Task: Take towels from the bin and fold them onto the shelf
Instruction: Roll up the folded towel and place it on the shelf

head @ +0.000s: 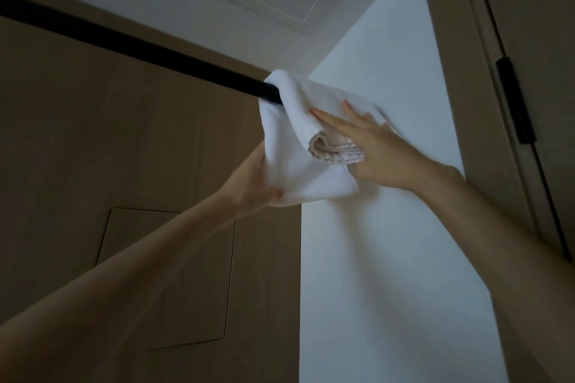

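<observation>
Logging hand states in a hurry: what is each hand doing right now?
Left hand: holding the white towel, gripping it from below.
Right hand: open, with straight fingers pressing flat on the towel.

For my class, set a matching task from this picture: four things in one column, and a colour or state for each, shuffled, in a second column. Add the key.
Column 1
1. left hand
2. right hand
3. towel
4. bar

Column 2
A. black, slanting in from the left edge of the picture
B. fingers straight, laid flat against the towel
C. white, folded, held up high
D. grips the towel from below

Pairs: 1-D, 2-B, 3-C, 4-A
</observation>
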{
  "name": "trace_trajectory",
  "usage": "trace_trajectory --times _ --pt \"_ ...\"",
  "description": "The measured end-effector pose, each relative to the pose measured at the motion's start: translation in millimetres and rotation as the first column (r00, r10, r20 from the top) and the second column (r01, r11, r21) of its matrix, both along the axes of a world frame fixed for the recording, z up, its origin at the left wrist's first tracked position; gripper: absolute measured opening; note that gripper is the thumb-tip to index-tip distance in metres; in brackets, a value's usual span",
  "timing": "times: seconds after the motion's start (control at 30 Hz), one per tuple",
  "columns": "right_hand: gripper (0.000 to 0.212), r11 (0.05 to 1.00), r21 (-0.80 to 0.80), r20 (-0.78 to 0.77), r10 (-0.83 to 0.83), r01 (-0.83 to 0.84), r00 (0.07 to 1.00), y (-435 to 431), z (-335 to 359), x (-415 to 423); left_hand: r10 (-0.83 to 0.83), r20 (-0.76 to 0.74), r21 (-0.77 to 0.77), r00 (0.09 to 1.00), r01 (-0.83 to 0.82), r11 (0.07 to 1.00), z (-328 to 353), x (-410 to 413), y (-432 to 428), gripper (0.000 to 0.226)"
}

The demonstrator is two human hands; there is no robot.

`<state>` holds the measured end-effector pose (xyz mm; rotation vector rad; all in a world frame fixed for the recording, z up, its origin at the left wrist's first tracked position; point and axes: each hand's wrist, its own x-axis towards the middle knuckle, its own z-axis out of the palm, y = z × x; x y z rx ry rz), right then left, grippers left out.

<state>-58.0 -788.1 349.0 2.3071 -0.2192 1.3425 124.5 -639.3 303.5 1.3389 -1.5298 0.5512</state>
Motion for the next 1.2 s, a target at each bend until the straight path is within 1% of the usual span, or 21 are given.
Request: trace_trajectory --times 0.07,0.13,0.17,0.23,0.33,0.43,0.53,0.57,0.6,0.67,0.7,0.77,0.8,0.87,0.93,0.97,1.07,1.13,1.2 --pt "0.095 0.999 0.010 0.032 0.030 -0.030 0.999 2 -4 -1 -0.102 -0.043 0.046 0.994 0.104 0.993 0 -2 4 0.084" --pt "0.096 0.999 -0.050 0.086 0.015 -0.011 0.996 3 -14 9 -0.227 -0.105 0.088 0.968 0.236 0.968 1 -2 5 0.075" --pt "0.099 0.997 -0.074 0.110 0.010 -0.002 0.994 1 -20 16 -0.257 -0.128 0.093 0.958 0.270 0.958 2 -2 4 0.072" --pt "0.104 0.996 -0.094 0.165 0.021 -0.005 0.986 -4 -33 29 -0.302 -0.189 0.056 0.934 0.317 0.947 4 -4 2 0.072" --pt "0.104 0.996 -0.088 0.229 0.038 -0.018 0.973 -5 -46 40 -0.342 -0.301 0.013 0.890 0.362 0.932 6 -7 -4 0.074" --pt "0.104 0.995 -0.096 0.244 0.028 -0.004 0.969 -4 -53 48 -0.341 -0.340 0.006 0.877 0.364 0.931 5 -12 -6 0.068" --pt "0.110 0.998 -0.055 0.187 0.040 -0.030 0.982 -7 -57 54 -0.405 -0.432 -0.075 0.806 0.415 0.907 1 -19 -2 0.045" --pt "0.111 0.998 -0.056 0.182 0.045 -0.035 0.982 -8 -58 54 -0.395 -0.447 -0.079 0.803 0.404 0.911 0 -21 -1 0.041" --pt "0.111 0.997 -0.059 0.179 0.051 -0.041 0.982 -9 -59 54 -0.362 -0.433 -0.062 0.825 0.373 0.926 -1 -23 -1 0.042" --pt "0.106 0.997 -0.046 0.154 0.071 -0.064 0.986 -11 -62 53 -0.266 -0.355 -0.051 0.896 0.266 0.963 -1 -23 -4 0.058" --pt "0.103 0.997 -0.039 0.131 0.070 -0.065 0.989 -11 -64 53 -0.244 -0.346 -0.069 0.906 0.235 0.970 -1 -22 -5 0.061" --pt "0.101 0.998 -0.050 0.115 0.034 -0.029 0.993 -13 -68 54 -0.262 -0.386 -0.101 0.885 0.242 0.965 -2 -19 -5 0.061" --pt "0.103 0.998 -0.070 0.142 0.010 -0.001 0.990 -14 -69 56 -0.279 -0.411 -0.114 0.868 0.254 0.960 -3 -17 -4 0.062" --pt "0.108 0.992 -0.115 0.258 -0.020 0.051 0.966 -19 -70 63 -0.290 -0.420 -0.129 0.860 0.260 0.957 -3 -15 -4 0.065" --pt "0.108 0.983 -0.149 0.399 -0.038 0.106 0.916 -25 -66 73 -0.304 -0.434 -0.158 0.848 0.260 0.953 -3 -19 -5 0.066" --pt "0.104 0.980 -0.161 0.467 -0.026 0.114 0.884 -27 -63 78 -0.313 -0.451 -0.169 0.836 0.264 0.950 -3 -20 -5 0.066" --pt "0.088 0.977 -0.202 0.625 0.079 0.063 0.777 -34 -60 95 -0.314 -0.461 -0.150 0.830 0.276 0.949 -2 -19 -1 0.066" --pt "0.085 0.978 -0.208 0.677 0.126 0.024 0.725 -35 -61 106 -0.308 -0.468 -0.130 0.828 0.280 0.951 -2 -17 1 0.069" --pt "0.084 0.980 -0.194 0.717 0.163 -0.031 0.677 -35 -65 116 -0.310 -0.483 -0.124 0.819 0.287 0.950 -1 -16 0 0.066"
